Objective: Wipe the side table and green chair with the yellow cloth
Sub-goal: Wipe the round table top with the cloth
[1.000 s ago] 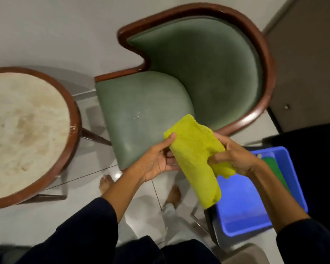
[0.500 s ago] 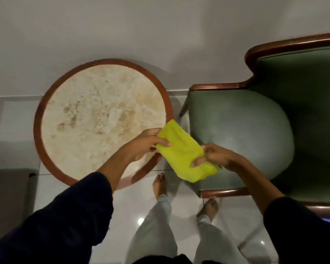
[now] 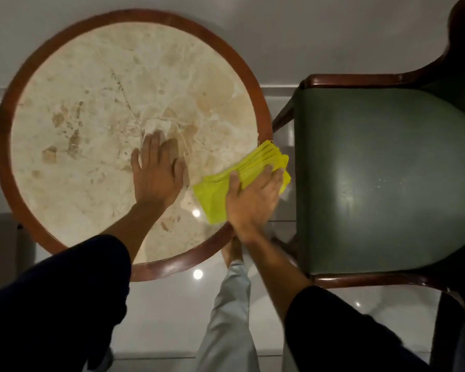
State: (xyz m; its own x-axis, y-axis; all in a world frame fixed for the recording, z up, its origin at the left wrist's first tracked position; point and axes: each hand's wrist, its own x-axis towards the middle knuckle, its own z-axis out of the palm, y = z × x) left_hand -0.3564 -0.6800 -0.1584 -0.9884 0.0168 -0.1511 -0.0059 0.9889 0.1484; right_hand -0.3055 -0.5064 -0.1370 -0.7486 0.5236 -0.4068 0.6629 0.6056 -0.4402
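The round side table [image 3: 8, 167] has a beige marble top and a dark wooden rim. A folded yellow cloth [image 3: 215, 191] lies on its right edge, partly hanging past the rim. My right hand [image 3: 253, 200] presses flat on the cloth with the fingers spread over it. My left hand [image 3: 156, 170] rests open and flat on the bare marble near the table's middle, just left of the cloth and apart from it. The green chair [image 3: 381, 178] with its wooden frame stands right of the table, a narrow gap between them.
A pale wall runs behind the table and chair. Glossy light floor tiles [image 3: 172, 312] show below, with my bare foot [image 3: 232, 251] and light trouser legs between table and chair. My dark sleeves fill the lower corners.
The cloth has come down from the air onto the table's right edge. My left hand let go of it and now lies flat on the marble; the view moved closer over the table.
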